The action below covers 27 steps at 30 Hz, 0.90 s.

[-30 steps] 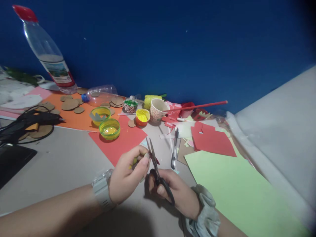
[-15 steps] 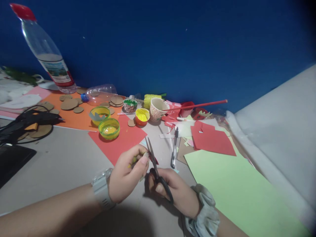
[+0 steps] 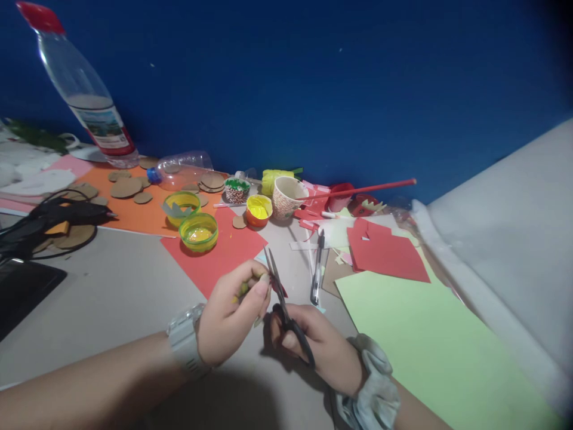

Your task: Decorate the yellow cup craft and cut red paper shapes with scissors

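Note:
My right hand (image 3: 308, 337) grips a pair of black-handled scissors (image 3: 281, 286), blades pointing up and away and slightly apart. Close against the blades on the left, the thumb and fingers of my left hand (image 3: 239, 310) are pinched together. A small piece of dark red paper (image 3: 285, 291) shows past the blades at those fingertips; most of it is hidden by the fingers and scissors. Yellow-green marks or bits show between the curled left fingers. A large sheet of red paper (image 3: 233, 245) lies flat on the table beyond my left hand.
Two yellow-green bowls (image 3: 199, 232), an orange cup of yellow paint (image 3: 258, 210) and a patterned cup (image 3: 286, 200) with a red stick stand behind. A pen (image 3: 317, 269) and green paper (image 3: 430, 340) lie rightward. A tall bottle (image 3: 101, 119) and glue gun (image 3: 85, 209) are at left.
Both hands and the scissors stay almost where they were. The whole view has shifted very slightly; nothing has been taken up or let go.

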Motion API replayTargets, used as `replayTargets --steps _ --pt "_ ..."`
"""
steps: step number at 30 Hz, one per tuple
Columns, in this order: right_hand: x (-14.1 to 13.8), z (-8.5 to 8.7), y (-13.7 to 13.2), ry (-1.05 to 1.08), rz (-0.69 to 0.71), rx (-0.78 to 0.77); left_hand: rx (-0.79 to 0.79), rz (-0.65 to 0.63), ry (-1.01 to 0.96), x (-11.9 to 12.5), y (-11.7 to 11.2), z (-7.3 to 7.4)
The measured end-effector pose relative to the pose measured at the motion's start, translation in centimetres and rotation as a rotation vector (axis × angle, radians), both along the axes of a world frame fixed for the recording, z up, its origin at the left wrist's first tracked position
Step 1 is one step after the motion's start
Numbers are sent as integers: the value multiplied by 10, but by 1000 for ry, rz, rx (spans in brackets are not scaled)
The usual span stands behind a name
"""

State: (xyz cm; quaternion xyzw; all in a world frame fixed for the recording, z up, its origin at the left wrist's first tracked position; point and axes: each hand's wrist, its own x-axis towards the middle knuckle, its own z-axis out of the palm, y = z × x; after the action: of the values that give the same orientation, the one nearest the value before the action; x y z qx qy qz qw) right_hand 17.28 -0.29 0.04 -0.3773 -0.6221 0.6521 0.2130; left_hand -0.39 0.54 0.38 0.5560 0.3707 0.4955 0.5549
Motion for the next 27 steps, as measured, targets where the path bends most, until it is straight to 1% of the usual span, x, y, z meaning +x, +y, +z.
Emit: replayTargets --steps 15,21,27 --pt "-1 2 0 -20 -15 39 -9 18 10 1 0 1" --pt "0 1 2 -22 -5 28 -28 22 4 1 -1 2" --pt "-1 -1 -1 8 -24 19 -44 18 -12 2 -1 0"
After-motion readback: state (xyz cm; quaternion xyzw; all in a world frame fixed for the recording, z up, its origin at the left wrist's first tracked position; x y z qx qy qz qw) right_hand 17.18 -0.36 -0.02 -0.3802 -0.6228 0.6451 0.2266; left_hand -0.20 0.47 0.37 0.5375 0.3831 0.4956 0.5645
